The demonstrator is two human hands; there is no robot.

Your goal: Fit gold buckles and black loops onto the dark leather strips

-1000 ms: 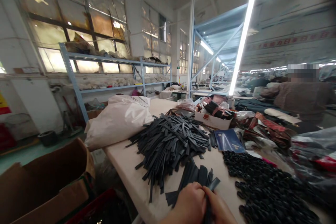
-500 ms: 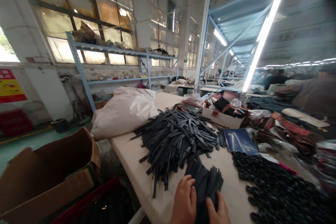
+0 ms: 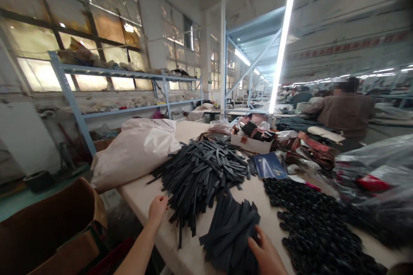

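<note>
A smaller stack of flat black strips (image 3: 230, 234) lies at the table's near side. Against its right edge rests my right hand (image 3: 266, 251), thumb and fingers apart. My left hand (image 3: 158, 209) is at the left of the large heap of black strips (image 3: 206, 167), its fingers curled together. Whatever it may hold is hidden. The heap's strips point many ways, some hanging toward the near side. To the right of the stack spreads a mass of small black rings (image 3: 309, 219).
A stuffed white sack (image 3: 135, 150) sits on the pale table (image 3: 135, 200) at the left. Below stands an open cardboard box (image 3: 74, 245). A blue folder (image 3: 270, 165), a filled carton (image 3: 250, 144) and plastic-wrapped goods (image 3: 377, 180) lie rightward. A person (image 3: 345, 107) stands beyond.
My left hand has left the smaller stack and moved left to the heap's side. The smaller stack now lies more spread out, with my right hand still at its edge. The view has turned right.
</note>
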